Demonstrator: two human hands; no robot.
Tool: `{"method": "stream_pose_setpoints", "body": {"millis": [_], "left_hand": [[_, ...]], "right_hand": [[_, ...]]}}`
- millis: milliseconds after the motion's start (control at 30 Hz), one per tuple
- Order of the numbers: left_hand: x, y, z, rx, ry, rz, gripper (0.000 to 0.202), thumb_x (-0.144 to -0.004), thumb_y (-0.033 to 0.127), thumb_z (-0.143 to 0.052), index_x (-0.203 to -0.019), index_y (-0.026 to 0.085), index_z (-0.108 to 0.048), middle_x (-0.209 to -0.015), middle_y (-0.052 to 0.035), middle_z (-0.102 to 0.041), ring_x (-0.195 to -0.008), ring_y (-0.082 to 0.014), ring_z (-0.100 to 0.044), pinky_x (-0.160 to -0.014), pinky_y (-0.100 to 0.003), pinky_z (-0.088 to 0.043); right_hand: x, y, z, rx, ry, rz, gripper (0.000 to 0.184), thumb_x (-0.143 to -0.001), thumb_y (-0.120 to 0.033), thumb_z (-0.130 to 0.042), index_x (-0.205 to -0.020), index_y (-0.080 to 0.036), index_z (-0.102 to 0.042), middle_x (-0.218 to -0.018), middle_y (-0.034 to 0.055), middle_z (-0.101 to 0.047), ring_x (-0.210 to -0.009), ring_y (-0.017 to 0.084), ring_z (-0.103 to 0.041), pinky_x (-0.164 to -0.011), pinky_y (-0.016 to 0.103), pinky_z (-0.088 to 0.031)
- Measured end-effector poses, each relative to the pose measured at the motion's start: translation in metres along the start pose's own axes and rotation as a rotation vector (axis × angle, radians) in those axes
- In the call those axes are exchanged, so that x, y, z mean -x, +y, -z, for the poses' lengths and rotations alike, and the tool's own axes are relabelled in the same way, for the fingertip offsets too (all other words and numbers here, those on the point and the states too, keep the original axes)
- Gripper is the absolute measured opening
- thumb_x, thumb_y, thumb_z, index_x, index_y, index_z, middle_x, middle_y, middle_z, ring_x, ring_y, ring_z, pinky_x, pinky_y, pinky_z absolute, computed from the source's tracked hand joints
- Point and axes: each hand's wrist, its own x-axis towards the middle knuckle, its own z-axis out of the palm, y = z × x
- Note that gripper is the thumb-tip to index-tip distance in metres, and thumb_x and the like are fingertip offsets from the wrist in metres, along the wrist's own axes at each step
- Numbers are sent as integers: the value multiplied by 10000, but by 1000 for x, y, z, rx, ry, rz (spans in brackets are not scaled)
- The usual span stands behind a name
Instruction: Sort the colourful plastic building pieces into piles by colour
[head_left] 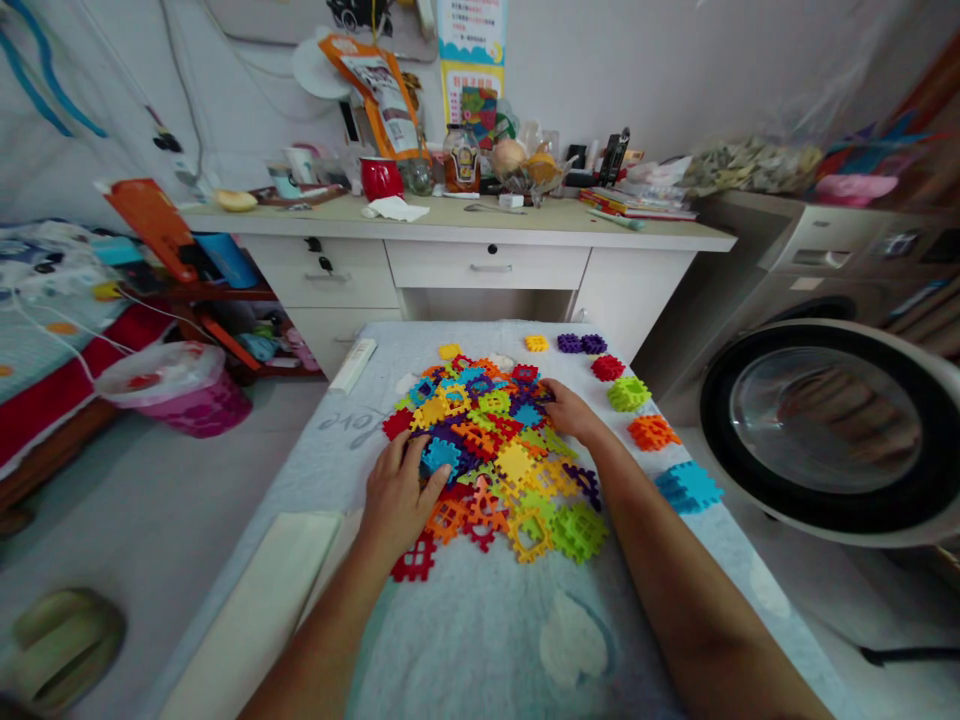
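Observation:
A heaped pile of colourful plastic interlocking tiles (pixel 514 463), notched at the edges, lies on the cloth-covered table. My left hand (pixel 397 490) is at the pile's left side, its thumb and fingers around a blue interlocking tile (pixel 441 457). Across the heap, my right hand (pixel 568 408) reaches in at the upper right with bent fingers, close to dark purple tiles. Its fingertips are partly hidden, so what they hold is unclear. Nearest me in the heap are a red tile (pixel 415 558), a yellow frame tile (pixel 529 535) and a green piece (pixel 579 532).
Along the table's right side stand sorted stacks: purple (pixel 581 344), red (pixel 607 368), green (pixel 628 394), orange (pixel 653 432) and blue (pixel 688 487). A white bar-shaped object (pixel 352 366) lies at the far left. An open-doored washing machine (pixel 795 400) stands right, a pink bin (pixel 187 395) left.

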Motion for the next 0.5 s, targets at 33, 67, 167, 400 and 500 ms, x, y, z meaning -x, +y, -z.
{"method": "stream_pose_setpoints", "body": {"millis": [33, 67, 167, 400, 500], "left_hand": [[1, 4, 2, -58, -21, 6, 526, -909, 514, -499, -1310, 190, -603, -1427, -179, -532, -1310, -337, -508, -1111, -571, -386], [2, 8, 4, -118, -41, 12, 525, -911, 504, -499, -1321, 192, -601, -1439, -186, -531, -1323, -352, -498, -1118, -606, -355], [4, 20, 11, -237, -74, 12, 513, -916, 482, -504, -1328, 193, -604, -1467, -198, -523, -1366, -370, -459, -1152, -673, -235], [2, 35, 23, -266, -152, 9, 544, -909, 512, -497, -1340, 193, -591, -1440, -199, -555, -1374, -369, -452, -1154, -689, -190], [-4, 36, 27, -238, -185, 27, 571, -900, 528, -482, -1350, 190, -581, -1441, -203, -547, -1379, -361, -450, -1156, -672, -200]], "right_hand": [[2, 0, 0, -39, 6, -18, 557, -763, -75, -488, -1292, -206, -604, -1215, 44, -717, -1071, 199, -657, -937, 303, -517], [3, 1, 1, -85, 15, -40, 539, -763, -79, -487, -1269, -208, -622, -1203, 44, -721, -1049, 199, -662, -917, 299, -523], [4, 5, 6, -194, 78, -99, 481, -771, -86, -481, -1205, -193, -656, -1217, 61, -715, -1013, 189, -668, -883, 299, -530], [4, 6, 15, -588, 119, -100, 323, -771, -152, -539, -1077, -187, -639, -1112, 74, -729, -902, 173, -711, -829, 316, -563], [9, 0, 19, -783, 41, 7, 264, -795, -193, -550, -1053, -189, -610, -1055, 67, -743, -879, 160, -722, -900, 339, -551]]}}
